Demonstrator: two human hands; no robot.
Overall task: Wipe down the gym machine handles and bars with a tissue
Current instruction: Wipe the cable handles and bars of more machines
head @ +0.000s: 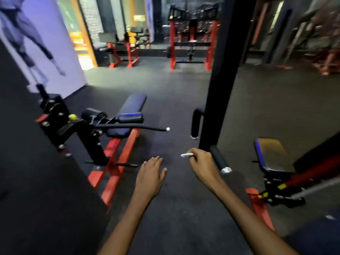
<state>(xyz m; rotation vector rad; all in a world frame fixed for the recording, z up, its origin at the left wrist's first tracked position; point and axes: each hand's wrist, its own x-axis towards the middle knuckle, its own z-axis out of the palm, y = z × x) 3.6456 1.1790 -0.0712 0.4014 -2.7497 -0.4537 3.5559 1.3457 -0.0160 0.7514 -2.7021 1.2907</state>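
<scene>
Now | right hand point(201, 165): fingers curled, pinching white tissue point(187, 154), just beside black padded handle point(219, 159) on black upright post point(220, 74) | left hand point(151, 173): fingers straight, relaxed, holding nothing, over dark floor point(184, 208) | bench point(128, 115) at left

We stand on a dark rubber floor point(165, 85). To our left a pale wall point(60, 52) carries a blurred mural of a figure. Beyond it an orange-framed opening point(82, 39) glows bright. Red racks point(191, 37) line the far wall, and a black post point(222, 70) rises just ahead to our right.
</scene>
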